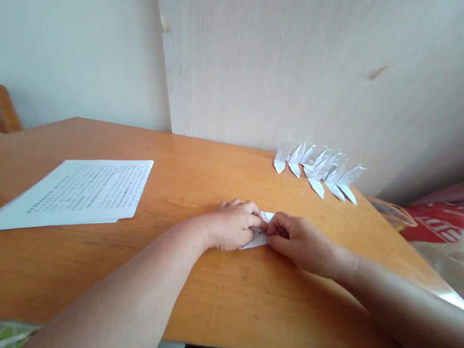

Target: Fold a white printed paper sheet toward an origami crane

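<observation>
A small folded piece of paper [255,242] lies flat on the wooden table, mostly covered by both hands. My left hand [237,224] rests over its left part, fingers bent and pressing it against the tabletop. At the paper's right side my right hand [295,240] is closed, thumb and fingertips pinched at its edge. The fingertips of both hands nearly meet over the paper. Farther back on the right stand several folded white paper pieces [321,166] with pointed ends, clustered in a slanting row.
A stack of printed sheets [83,189] lies on the table [197,173] at the left. Behind the table rises a pale wooden panel [283,46]. A wooden chair [2,108] stands at far left. Red and white bags [441,222] sit beyond the right edge.
</observation>
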